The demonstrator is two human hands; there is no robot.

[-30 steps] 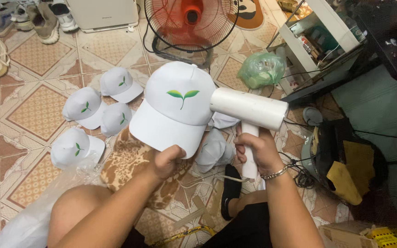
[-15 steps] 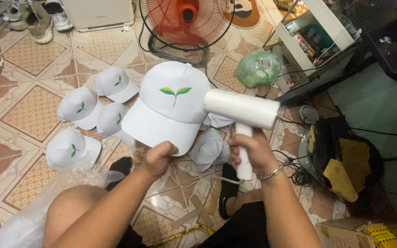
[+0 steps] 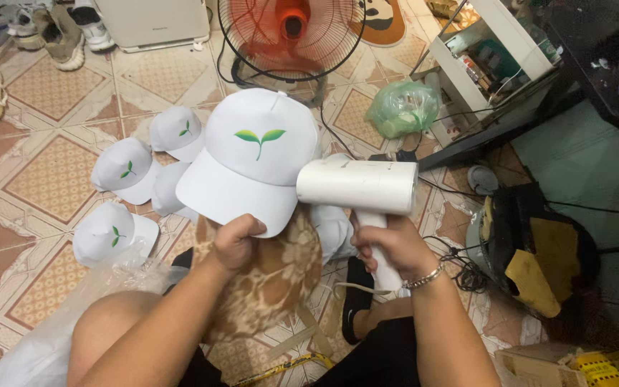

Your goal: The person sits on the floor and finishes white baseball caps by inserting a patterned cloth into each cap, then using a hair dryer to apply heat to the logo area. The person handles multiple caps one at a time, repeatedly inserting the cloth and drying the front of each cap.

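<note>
The white cap [image 3: 256, 161] with a green sprout emblem sits at the centre of the frame, lifted above the tiled floor [image 3: 44, 172] with its front panel facing up, so the crown is open to the white handheld steamer [image 3: 360, 188] just right of it. The left hand [image 3: 236, 240] pinches the brim from below, its grip closed on the edge to keep the cap steady. The right hand [image 3: 390, 247] has its grip wrapped fully round the steamer's handle, nozzle toward the cap. Finished-looking caps [image 3: 129, 172] lie at centre left, near the orange fan [image 3: 291, 32].
</note>
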